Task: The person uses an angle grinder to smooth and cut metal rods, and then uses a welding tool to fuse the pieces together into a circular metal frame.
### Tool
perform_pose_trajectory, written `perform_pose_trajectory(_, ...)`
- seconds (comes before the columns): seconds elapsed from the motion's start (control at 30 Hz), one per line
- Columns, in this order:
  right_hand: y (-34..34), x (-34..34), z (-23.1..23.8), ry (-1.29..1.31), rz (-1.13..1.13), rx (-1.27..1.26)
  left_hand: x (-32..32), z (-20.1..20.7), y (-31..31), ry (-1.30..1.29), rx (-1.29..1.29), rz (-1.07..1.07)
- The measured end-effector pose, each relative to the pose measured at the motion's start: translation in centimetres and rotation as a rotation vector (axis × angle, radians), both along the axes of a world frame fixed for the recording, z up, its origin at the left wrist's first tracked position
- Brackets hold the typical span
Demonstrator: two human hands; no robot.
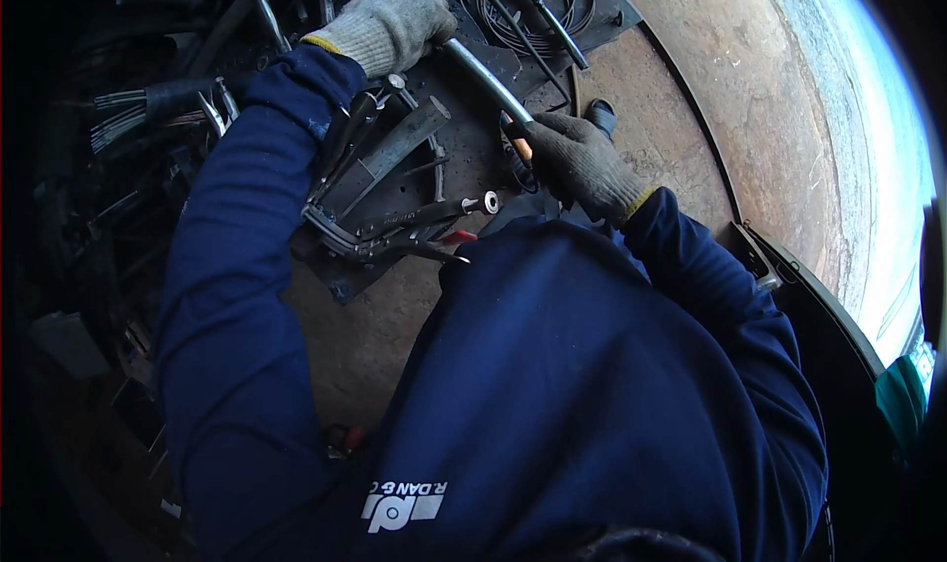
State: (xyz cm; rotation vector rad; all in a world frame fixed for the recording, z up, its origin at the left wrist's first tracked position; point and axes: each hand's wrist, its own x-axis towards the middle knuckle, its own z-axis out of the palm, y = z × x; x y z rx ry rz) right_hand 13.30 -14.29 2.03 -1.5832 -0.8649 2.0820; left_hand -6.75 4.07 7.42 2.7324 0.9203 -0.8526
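Grey knit work gloves with yellow cuffs cover both my hands. My right hand (582,163) is closed around the near end of a silver metal bar (488,81), right of the dark metal table. The bar slants up and left to my left hand (390,28). That hand is curled down at the bar's far end; its fingertips and whatever they grip are hidden. Below it, a flat grey metal piece with a round end (400,153) lies at a slant. Locking clamp pliers (424,217) rest near the table's front corner.
A coil of thin wire (523,15) and a metal rod with a dark end (552,25) lie at the table's back right. Dark cables with bare wire strands (123,113) and clutter crowd the left. Concrete floor (681,108) stretches to the right, crossed by a dark cable (702,118).
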Motion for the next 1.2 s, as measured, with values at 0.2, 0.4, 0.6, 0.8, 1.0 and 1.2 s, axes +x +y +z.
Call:
perform_pose_trajectory(0.2, 0.5, 1.9, -2.4, 0.183, 0.105, 0.23, -0.7, -0.6, 0.4, -0.032, -0.006, 0.0)
perform_pose_trajectory(0.4, -0.7, 0.0, -2.2, 0.134, 0.028, 0.097, -0.1, -0.5, 0.2, 0.033, -0.01, -0.003)
perform_pose_trajectory(0.6, -1.1, -1.4, 0.8, 0.118, -0.098, -0.065, -0.5, -0.6, 0.1, -0.023, 0.001, -0.009)
perform_pose_trajectory(0.8, -1.7, -2.2, 0.1, 0.041, -0.156, 0.006, -0.9, -0.7, 0.1, -0.069, 0.012, 0.057)
perform_pose_trajectory(1.0, -2.7, -3.1, -1.4, 0.159, -0.253, 0.054, -1.3, -0.7, 0.4, -0.119, -0.045, 0.129)
perform_pose_trajectory(1.2, -3.3, -4.0, -2.7, 0.192, -0.303, 0.108, -1.4, -0.7, 0.5, -0.177, -0.036, 0.153)
